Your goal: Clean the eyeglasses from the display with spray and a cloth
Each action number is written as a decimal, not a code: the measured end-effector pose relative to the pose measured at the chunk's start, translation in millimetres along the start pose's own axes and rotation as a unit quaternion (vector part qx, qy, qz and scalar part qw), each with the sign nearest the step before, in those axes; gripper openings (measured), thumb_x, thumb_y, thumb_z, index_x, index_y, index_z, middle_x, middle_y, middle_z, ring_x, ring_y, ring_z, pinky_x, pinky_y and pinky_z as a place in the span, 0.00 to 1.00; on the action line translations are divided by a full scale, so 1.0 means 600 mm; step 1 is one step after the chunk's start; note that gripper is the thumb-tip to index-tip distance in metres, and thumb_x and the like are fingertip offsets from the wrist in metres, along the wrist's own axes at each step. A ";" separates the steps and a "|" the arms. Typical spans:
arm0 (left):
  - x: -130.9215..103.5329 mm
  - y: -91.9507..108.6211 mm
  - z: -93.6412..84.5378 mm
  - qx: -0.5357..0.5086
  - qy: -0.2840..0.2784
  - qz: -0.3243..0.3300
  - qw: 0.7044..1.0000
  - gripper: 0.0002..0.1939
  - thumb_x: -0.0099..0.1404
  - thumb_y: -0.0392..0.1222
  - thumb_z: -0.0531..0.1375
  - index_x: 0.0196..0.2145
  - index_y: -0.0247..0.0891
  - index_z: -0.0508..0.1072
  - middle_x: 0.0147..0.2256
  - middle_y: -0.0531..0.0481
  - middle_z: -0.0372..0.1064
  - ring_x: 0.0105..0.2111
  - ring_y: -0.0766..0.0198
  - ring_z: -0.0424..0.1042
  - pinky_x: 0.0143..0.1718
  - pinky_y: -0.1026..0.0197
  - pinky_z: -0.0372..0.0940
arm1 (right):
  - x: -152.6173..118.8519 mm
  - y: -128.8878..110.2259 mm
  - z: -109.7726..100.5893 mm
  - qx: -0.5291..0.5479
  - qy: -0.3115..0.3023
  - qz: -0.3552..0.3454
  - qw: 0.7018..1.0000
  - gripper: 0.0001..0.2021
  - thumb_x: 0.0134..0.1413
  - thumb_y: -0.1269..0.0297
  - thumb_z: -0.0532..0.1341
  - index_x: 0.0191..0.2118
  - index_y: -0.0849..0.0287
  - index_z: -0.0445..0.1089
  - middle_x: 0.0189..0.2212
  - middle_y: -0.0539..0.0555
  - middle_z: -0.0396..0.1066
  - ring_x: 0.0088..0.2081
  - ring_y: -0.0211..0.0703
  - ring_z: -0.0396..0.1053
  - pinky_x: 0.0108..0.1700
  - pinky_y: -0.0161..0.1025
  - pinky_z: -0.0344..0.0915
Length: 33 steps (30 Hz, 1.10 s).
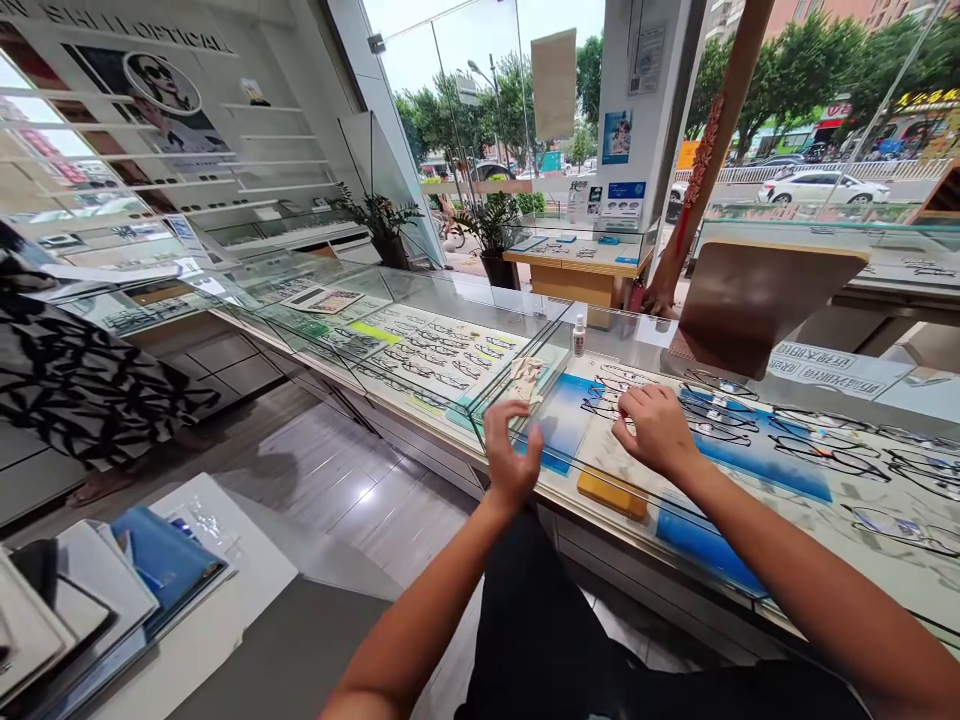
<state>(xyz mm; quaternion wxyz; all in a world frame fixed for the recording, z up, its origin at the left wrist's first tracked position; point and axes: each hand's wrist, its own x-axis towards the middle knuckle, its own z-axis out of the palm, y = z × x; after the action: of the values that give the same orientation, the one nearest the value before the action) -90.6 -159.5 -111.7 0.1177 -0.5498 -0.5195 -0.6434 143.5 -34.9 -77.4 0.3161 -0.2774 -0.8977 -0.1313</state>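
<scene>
Curling, thumb apart, the left hand (512,458) is empty; the right hand (654,425) bends inward, contents unclear.

Both arms bare, reaching forward from the lower frame. Left forearm rises steeply, angled inward; left hand (513,455) raised at its end, thumb up and apart from the curled fingers, a clear gap between them. Right forearm long in view, slanting in from the lower right corner; right hand (654,428) with knuckles up, fingers bent under, thumb tucked close to them. Hands apart, near the same height. Dark-clothed legs below, between the forearms.
</scene>
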 end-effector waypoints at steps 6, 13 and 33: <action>-0.250 0.024 -0.005 -0.194 -0.249 -0.384 0.867 0.17 0.70 0.55 0.66 0.32 0.39 0.75 0.31 0.49 0.73 0.34 0.60 0.70 0.40 0.59 0.64 | -0.006 -0.003 -0.065 0.033 0.081 0.014 0.996 0.08 0.63 0.70 0.62 0.31 0.54 0.67 0.30 0.53 0.76 0.36 0.49 0.70 0.48 0.48 0.58; -0.389 -0.046 0.049 -0.233 -0.181 -0.747 0.595 0.22 0.59 0.53 0.72 0.45 0.40 0.74 0.49 0.42 0.79 0.33 0.64 0.78 0.31 0.65 0.64 | -0.177 0.027 -0.124 0.136 0.139 0.221 0.956 0.05 0.62 0.64 0.64 0.33 0.52 0.71 0.32 0.52 0.78 0.37 0.51 0.75 0.48 0.48 0.65; -0.412 -0.105 0.123 -0.165 -0.170 -0.774 0.588 0.26 0.63 0.63 0.71 0.43 0.39 0.70 0.41 0.51 0.67 0.32 0.68 0.76 0.25 0.68 0.57 | -0.411 0.087 -0.194 0.257 0.277 0.475 0.795 0.05 0.48 0.67 0.67 0.27 0.55 0.71 0.26 0.50 0.75 0.33 0.45 0.74 0.42 0.44 0.69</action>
<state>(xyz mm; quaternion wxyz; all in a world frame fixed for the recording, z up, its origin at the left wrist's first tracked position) -2.1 -177.0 -361.6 -0.6074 -0.0503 -0.6448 -0.4611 390.9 -142.5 -142.8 0.6333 -0.5298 -0.5277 0.1995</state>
